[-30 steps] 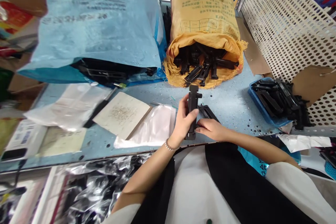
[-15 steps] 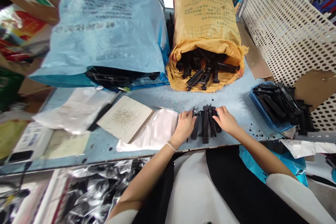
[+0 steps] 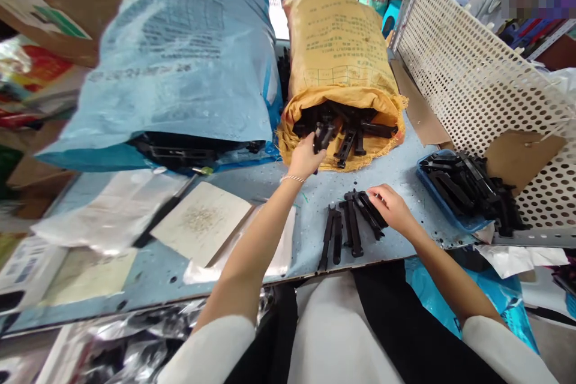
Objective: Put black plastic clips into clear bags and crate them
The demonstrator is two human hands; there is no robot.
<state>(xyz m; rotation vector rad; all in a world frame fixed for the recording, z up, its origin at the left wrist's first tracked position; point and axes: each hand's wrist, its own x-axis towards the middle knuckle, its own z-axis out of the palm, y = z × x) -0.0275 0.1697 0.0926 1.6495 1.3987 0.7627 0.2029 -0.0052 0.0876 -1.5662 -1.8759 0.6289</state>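
At the mouth of the yellow woven sack [image 3: 342, 42], my left hand [image 3: 307, 157] is closed round a black part [image 3: 323, 137]. More long, narrow black parts lie inside the sack, some poking out over its frayed rim. On the blue tabletop below, several similar black parts [image 3: 352, 225] lie side by side, spread at slightly different angles. My right hand [image 3: 392, 209] is at the right end of this row, its fingers pinched at the upper end of the rightmost black part [image 3: 372, 209]. Its fingertips are partly hidden from view.
Left of the sack stands a large blue bag [image 3: 180, 66] with black pieces in its opening. A blue basket [image 3: 425, 177] heaped with black parts sits right, beside a perforated white panel [image 3: 486, 72]. A flat pale board [image 3: 202, 222] and clear plastic bags [image 3: 112, 210] lie left.
My left hand has gone from the row up to the sack's mouth and taken hold of a black part. The row on the table has spread apart; my right hand stays beside it.
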